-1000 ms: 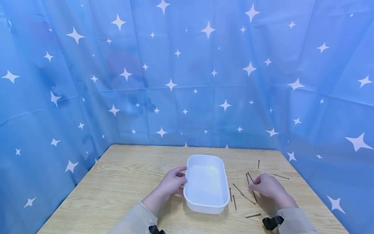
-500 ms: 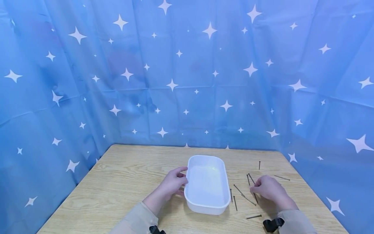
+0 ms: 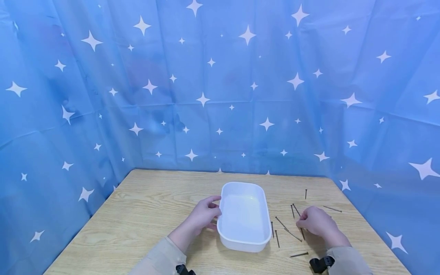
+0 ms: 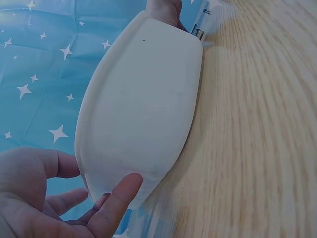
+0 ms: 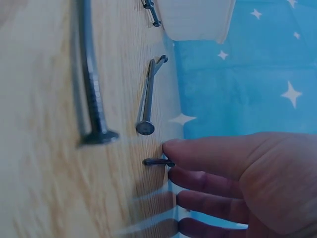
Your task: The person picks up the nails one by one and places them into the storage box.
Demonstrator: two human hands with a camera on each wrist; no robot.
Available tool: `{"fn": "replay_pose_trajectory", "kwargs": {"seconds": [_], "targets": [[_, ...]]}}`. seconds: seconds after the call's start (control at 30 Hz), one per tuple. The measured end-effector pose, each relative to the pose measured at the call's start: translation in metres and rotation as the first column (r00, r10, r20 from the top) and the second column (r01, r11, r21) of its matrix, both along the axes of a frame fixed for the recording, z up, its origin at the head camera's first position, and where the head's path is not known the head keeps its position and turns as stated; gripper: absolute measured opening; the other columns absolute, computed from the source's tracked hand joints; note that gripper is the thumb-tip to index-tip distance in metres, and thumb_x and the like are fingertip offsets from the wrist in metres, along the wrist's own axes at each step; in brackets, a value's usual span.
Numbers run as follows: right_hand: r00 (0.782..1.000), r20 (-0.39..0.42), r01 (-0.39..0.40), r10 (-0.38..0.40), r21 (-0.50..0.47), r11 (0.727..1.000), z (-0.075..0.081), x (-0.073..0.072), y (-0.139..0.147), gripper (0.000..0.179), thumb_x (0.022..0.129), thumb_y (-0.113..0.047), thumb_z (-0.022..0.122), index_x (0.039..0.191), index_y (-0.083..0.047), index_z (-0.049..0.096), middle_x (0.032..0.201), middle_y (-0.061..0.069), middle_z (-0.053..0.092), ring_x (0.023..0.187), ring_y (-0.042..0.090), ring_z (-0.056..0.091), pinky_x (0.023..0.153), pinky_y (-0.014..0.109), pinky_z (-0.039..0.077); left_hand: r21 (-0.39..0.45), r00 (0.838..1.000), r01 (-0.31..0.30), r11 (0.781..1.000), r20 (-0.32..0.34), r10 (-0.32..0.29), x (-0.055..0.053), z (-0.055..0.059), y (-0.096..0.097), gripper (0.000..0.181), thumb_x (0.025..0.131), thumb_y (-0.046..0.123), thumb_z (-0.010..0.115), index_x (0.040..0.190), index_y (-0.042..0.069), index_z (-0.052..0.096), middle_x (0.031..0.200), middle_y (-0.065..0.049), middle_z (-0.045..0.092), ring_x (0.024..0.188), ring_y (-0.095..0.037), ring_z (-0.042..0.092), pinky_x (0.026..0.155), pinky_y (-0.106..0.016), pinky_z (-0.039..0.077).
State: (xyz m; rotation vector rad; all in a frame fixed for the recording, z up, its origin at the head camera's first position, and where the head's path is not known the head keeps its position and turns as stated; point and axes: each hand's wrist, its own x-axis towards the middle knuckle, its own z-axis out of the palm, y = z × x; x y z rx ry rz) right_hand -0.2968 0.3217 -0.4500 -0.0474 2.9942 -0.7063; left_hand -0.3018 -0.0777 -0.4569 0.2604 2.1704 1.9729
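Observation:
A white rectangular tub point(image 3: 244, 244) stands on the wooden table. My left hand point(image 3: 201, 214) rests against its left side; the left wrist view has the loosely spread fingers touching the tub's outer wall point(image 4: 143, 94). On the right, my right hand point(image 3: 317, 221) is low over the table among scattered nails. In the right wrist view its thumb and forefinger pinch one dark nail point(image 5: 156, 162) close to the tabletop. The fingers hide part of that nail in the head view. Just beyond the fingertips lie nails point(image 3: 292, 211), and another nail point(image 3: 302, 233) shows below them.
Several more nails lie between the tub and my right hand, among them a crossing pair point(image 5: 148, 94). One nail point(image 3: 299, 254) lies nearer me, one nail point(image 3: 306, 194) farther back, one nail point(image 3: 332, 209) at right. A blue star-patterned curtain point(image 3: 220, 95) borders the table point(image 3: 154, 214).
The right thumb and fingertips have shifted very slightly and closed in on a nail. The left hand and the tub keep their places; the whole head view has drifted a little.

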Motion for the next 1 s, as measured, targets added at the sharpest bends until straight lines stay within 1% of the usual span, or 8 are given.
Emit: {"fn": "replay_pose_trajectory", "kwargs": {"seconds": [0.1, 0.2, 0.33, 0.5, 0.63, 0.8, 1.0], "targets": [[1.000, -0.010, 0.004, -0.004, 0.001, 1.000, -0.0014, 0.0000, 0.0009, 0.028, 0.085, -0.022, 0.077, 0.064, -0.014, 0.061, 0.054, -0.004, 0.046, 0.048, 0.011, 0.037, 0.045, 0.024, 0.029, 0.004, 1.000, 0.000, 1.000, 0.002, 0.000, -0.0004, 0.0002, 0.0001, 0.069, 0.085, 0.005, 0.063, 0.152, 0.003, 0.045, 0.121, -0.025, 0.057, 0.091, -0.031, 0.063, 0.061, -0.044, 0.064], [1.000, -0.013, 0.002, -0.002, 0.008, 1.000, -0.0016, 0.0000, 0.0012, 0.031, 0.084, -0.023, 0.077, 0.062, -0.013, 0.058, 0.054, -0.004, 0.045, 0.048, 0.011, 0.037, 0.044, 0.024, 0.029, 0.000, 1.000, -0.001, 1.000, 0.001, 0.001, 0.0000, 0.0007, 0.0002, 0.068, 0.086, 0.005, 0.063, 0.152, 0.004, 0.045, 0.121, -0.025, 0.057, 0.092, -0.033, 0.063, 0.061, -0.044, 0.064], [1.000, -0.001, -0.005, 0.005, 0.011, 1.000, -0.0016, -0.0009, 0.0018, 0.027, 0.086, -0.021, 0.075, 0.065, -0.013, 0.060, 0.056, -0.003, 0.048, 0.049, 0.012, 0.040, 0.045, 0.026, 0.032, -0.005, 1.000, -0.004, 1.000, -0.003, 0.004, 0.0007, 0.0010, 0.0002, 0.068, 0.087, 0.005, 0.063, 0.152, 0.004, 0.045, 0.121, -0.024, 0.057, 0.092, -0.032, 0.063, 0.061, -0.045, 0.064], [1.000, -0.019, -0.018, 0.018, 0.024, 1.000, -0.0043, -0.0016, 0.0032, 0.025, 0.088, -0.017, 0.069, 0.064, -0.014, 0.061, 0.056, -0.002, 0.051, 0.050, 0.015, 0.045, 0.049, 0.030, 0.037, -0.005, 1.000, -0.003, 1.000, 0.001, 0.003, 0.0006, 0.0001, 0.0004, 0.068, 0.086, 0.006, 0.064, 0.152, 0.005, 0.045, 0.121, -0.024, 0.057, 0.091, -0.032, 0.063, 0.061, -0.045, 0.064], [0.999, -0.035, -0.019, 0.020, 0.031, 0.999, -0.0063, -0.0011, 0.0035, 0.027, 0.088, -0.016, 0.068, 0.063, -0.015, 0.060, 0.054, -0.002, 0.051, 0.049, 0.015, 0.046, 0.050, 0.031, 0.038, -0.011, 1.000, -0.003, 1.000, 0.001, 0.003, 0.0000, -0.0015, 0.0005, 0.068, 0.086, 0.007, 0.064, 0.152, 0.005, 0.045, 0.121, -0.024, 0.057, 0.091, -0.031, 0.063, 0.061, -0.044, 0.064], [0.999, -0.049, -0.021, 0.023, 0.032, 0.999, -0.0076, -0.0016, 0.0037, 0.031, 0.088, -0.014, 0.068, 0.059, -0.014, 0.057, 0.050, -0.004, 0.044, 0.046, 0.013, 0.041, 0.049, 0.030, 0.036, -0.015, 1.000, -0.003, 1.000, -0.001, 0.003, -0.0009, -0.0029, 0.0002, 0.068, 0.087, 0.007, 0.064, 0.152, 0.006, 0.045, 0.121, -0.024, 0.057, 0.091, -0.031, 0.062, 0.061, -0.044, 0.064], [0.997, -0.067, -0.036, 0.037, 0.027, 0.999, -0.0074, -0.0022, 0.0034, 0.035, 0.088, -0.012, 0.066, 0.056, -0.015, 0.050, 0.048, -0.005, 0.039, 0.044, 0.011, 0.036, 0.048, 0.028, 0.034, -0.011, 1.000, -0.004, 1.000, 0.002, 0.004, -0.0004, -0.0028, -0.0002, 0.069, 0.086, 0.007, 0.064, 0.153, 0.006, 0.045, 0.121, -0.024, 0.057, 0.091, -0.031, 0.063, 0.062, -0.045, 0.064]]}}
